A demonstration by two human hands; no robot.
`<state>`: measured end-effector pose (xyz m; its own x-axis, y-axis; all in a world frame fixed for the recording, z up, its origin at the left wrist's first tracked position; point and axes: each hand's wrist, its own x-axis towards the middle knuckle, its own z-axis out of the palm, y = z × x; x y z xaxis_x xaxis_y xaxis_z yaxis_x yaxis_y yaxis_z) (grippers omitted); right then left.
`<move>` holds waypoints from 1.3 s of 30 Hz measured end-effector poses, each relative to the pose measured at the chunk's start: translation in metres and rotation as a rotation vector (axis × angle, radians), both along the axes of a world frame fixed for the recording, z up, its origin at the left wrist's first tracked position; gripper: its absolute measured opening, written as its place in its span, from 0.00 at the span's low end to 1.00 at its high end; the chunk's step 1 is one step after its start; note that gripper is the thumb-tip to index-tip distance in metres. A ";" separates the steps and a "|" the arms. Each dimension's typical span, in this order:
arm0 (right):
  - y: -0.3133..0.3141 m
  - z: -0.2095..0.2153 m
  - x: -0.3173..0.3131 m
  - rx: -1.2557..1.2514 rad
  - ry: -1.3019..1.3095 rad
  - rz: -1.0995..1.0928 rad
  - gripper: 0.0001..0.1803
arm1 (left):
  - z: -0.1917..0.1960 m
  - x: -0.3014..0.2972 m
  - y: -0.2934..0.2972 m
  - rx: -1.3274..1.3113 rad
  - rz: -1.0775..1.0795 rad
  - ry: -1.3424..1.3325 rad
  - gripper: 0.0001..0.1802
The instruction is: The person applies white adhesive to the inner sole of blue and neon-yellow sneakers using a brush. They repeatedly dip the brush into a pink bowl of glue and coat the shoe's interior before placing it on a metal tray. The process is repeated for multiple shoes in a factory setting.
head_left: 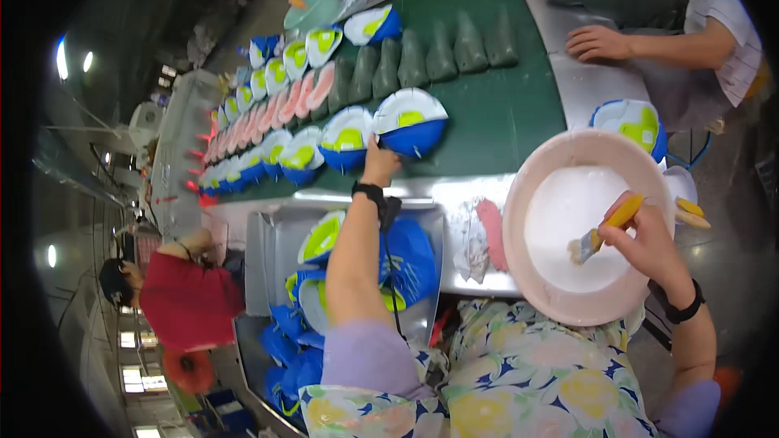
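Note:
My left hand (381, 165) reaches over the near edge of a green conveyor belt (495, 126). Its fingers close at the left edge of a white, blue and lime shoe upper (412, 120), the rightmost in its row; the thumb's grip is partly hidden. In my right hand (645, 245) is a paintbrush with a yellow handle (623, 211). Its bristles point down over white liquid (572, 231) inside a pale pink basin (531, 288). Similar uppers run leftward in the near row, beside pink insole-like pieces (292, 101) and dark grey shoe lasts (414, 61).
A grey bin (260, 264) of blue and lime uppers stands below my left arm. A pink cloth (492, 235) lies left of the basin. Another upper (633, 126) and a brush (691, 212) are beyond it. Co-workers' arms (649, 47) show at far right and top; a person in red (193, 300) is left.

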<state>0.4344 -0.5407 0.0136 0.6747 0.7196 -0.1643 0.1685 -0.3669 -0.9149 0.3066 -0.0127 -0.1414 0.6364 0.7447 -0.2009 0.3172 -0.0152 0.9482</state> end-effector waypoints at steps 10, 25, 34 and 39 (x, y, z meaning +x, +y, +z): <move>0.056 -0.053 0.000 0.022 -0.084 0.157 0.12 | 0.133 -0.161 -0.119 0.726 -1.108 0.396 0.38; -0.018 0.020 0.028 0.245 -0.467 0.140 0.09 | 0.178 -0.083 -0.178 -0.846 -0.328 -0.288 0.27; 0.004 0.050 0.041 0.449 -0.499 0.177 0.10 | 0.189 -0.019 -0.272 -0.833 -0.628 -0.315 0.30; -0.012 0.033 0.036 0.309 -0.314 -0.130 0.18 | 0.166 -0.011 -0.284 -0.490 -0.501 -0.399 0.29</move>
